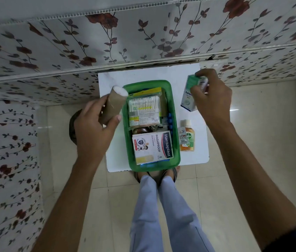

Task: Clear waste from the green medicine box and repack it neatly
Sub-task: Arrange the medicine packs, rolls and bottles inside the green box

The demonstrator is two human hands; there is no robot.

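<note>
The green medicine box (177,142) sits in the middle of a small white table (161,73). Inside it lie a pack of cotton buds (144,110), a white Hansaplast carton (152,147), a blue blister strip (170,120) and a dark jar (140,130). My left hand (92,128) grips a brown cardboard roll (114,104), held tilted just left of the box. My right hand (211,99) holds a white and green medicine carton (189,96) upright by its top, above the table to the right of the box.
An orange Dettol bottle (188,138) with a small sachet (183,137) on it lies on the table right of the box. A dark round bin (73,124) stands on the floor left of the table. Floral walls close the back and left. My legs (161,206) stand at the table's front edge.
</note>
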